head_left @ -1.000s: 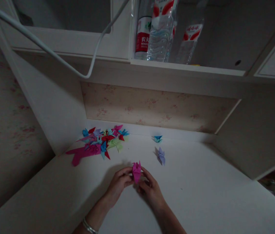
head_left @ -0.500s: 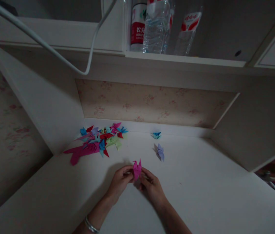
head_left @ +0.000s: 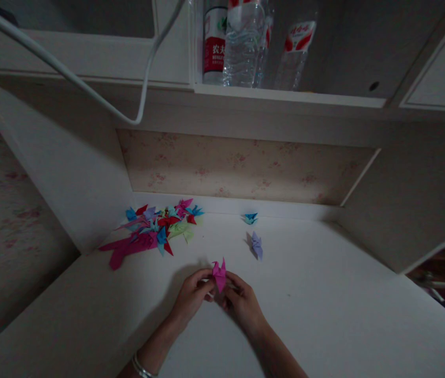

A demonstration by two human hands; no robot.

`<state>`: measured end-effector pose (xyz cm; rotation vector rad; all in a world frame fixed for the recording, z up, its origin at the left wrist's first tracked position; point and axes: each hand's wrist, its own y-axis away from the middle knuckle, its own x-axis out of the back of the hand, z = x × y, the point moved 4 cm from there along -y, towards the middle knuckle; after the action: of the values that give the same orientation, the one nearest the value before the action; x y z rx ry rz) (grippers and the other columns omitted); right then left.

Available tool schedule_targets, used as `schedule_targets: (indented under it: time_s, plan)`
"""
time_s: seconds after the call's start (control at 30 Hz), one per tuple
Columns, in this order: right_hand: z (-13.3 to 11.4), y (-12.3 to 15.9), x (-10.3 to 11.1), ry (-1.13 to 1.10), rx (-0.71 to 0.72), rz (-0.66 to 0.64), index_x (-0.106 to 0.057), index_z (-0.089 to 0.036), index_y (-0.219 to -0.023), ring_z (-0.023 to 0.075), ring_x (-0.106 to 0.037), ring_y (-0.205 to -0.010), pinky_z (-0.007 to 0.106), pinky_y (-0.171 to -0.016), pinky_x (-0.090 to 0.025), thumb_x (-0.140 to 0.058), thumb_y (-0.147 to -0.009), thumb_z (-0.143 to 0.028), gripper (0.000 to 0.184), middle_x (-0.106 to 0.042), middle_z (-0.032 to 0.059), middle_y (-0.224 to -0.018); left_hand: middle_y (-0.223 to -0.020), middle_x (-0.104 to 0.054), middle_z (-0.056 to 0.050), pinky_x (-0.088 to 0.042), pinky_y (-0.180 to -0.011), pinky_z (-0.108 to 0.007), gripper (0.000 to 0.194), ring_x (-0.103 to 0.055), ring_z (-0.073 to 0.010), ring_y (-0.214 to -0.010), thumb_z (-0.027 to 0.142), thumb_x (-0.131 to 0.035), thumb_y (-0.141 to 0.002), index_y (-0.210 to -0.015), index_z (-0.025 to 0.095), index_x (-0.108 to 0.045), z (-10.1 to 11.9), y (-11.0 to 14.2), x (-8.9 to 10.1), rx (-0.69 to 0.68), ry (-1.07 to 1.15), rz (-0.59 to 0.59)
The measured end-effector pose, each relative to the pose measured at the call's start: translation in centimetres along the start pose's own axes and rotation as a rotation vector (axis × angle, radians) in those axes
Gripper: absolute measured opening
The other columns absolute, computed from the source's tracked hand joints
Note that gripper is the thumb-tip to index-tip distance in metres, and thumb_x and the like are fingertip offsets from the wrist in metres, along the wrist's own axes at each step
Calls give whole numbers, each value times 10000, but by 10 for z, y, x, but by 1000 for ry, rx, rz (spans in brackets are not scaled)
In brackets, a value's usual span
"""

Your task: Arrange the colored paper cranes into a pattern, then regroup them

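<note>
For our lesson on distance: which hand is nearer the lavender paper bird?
Right hand, below the lavender paper bird in view; left hand, farther off, down and left of it.

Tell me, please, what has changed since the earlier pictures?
The magenta folded paper bird, held by the left hand and right hand, seems slightly turned; direction unclear. The camera's view shifted slightly rightward and down. Nothing was grasped or released. The lilac paper bird and blue paper bird lie unmoved on the white table.
</note>
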<state>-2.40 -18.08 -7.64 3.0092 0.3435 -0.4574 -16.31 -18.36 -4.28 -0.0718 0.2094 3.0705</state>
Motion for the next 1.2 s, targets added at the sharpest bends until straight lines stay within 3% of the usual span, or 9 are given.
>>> schedule_targets:
  time_s: [0.17, 0.3, 0.4, 0.47, 0.57, 0.67, 0.77, 0.97, 1.2]
  plan:
    - [-3, 3, 1, 68, 3, 11, -627, -178, -1156, 89, -446, -479, 221, -467, -339, -645, -757, -369, 443, -614, -13, -629, -842, -699, -71, -462, -467, -215, 370, -613, -154, -636, 416, -588, -780, -1011, 146, -688, -4, -3, 2, -43, -62, 2]
    - [-10, 11, 1, 190, 48, -4, -609, -174, -1189, 92, -452, -494, 212, -460, -328, -587, -791, -359, 440, -608, -13, -628, -694, -648, -42, -441, -434, -197, 428, -578, -141, -578, 508, -607, -777, -963, 135, -702, -9, -6, 1, -87, -133, 16]
    - [-15, 15, 13, 252, 65, 22, -593, -177, -1223, 96, -459, -505, 216, -461, -334, -572, -806, -402, 474, -635, 6, -685, -674, -586, -16, -416, -395, -186, 397, -537, -119, -526, 512, -621, -767, -884, 145, -719, -12, -7, -4, -162, -204, 26]
    - [-20, 18, 36, 329, 78, 117, -611, -159, -1200, 114, -486, -524, 231, -477, -359, -584, -802, -450, 494, -640, 18, -677, -716, -578, -17, -409, -385, -185, 374, -538, -114, -523, 500, -601, -788, -872, 157, -726, -11, -7, -12, -214, -266, -4]
    - [-32, 23, 88, 418, 107, 350, -657, -132, -1092, 144, -517, -528, 260, -505, -392, -606, -776, -520, 503, -609, 13, -595, -710, -601, -23, -403, -396, -194, 373, -559, -129, -531, 483, -565, -816, -911, 163, -733, -8, -10, -30, -215, -328, -55]
    - [-45, 29, 139, 328, 137, 585, -663, -129, -1012, 140, -496, -485, 262, -477, -373, -648, -727, -543, 502, -570, -10, -540, -659, -641, -33, -414, -466, -212, 354, -578, -149, -564, 445, -541, -837, -880, 158, -743, -4, -18, -54, -252, -396, -92]
    - [-52, 32, 165, 157, 175, 730, -652, -139, -964, 122, -472, -455, 249, -454, -352, -698, -675, -512, 474, -562, -28, -528, -699, -685, -48, -424, -575, -229, 317, -594, -159, -634, 377, -527, -855, -830, 160, -756, 0, -31, -79, -378, -517, -122]
    - [-48, 23, 163, 150, 157, 676, -666, -151, -934, 107, -435, -446, 236, -435, -314, -709, -661, -484, 433, -564, -41, -531, -812, -721, -53, -418, -663, -231, 256, -619, -166, -738, 287, -517, -868, -874, 182, -751, 0, -56, -118, -518, -686, -129]
    - [-46, 21, 167, 223, 117, 665, -674, -165, -929, 119, -447, -471, 238, -452, -325, -653, -709, -447, 358, -533, -51, -516, -880, -739, -56, -437, -702, -237, 254, -641, -171, -771, 289, -514, -876, -930, 192, -742, -5, -78, -126, -492, -716, -89]
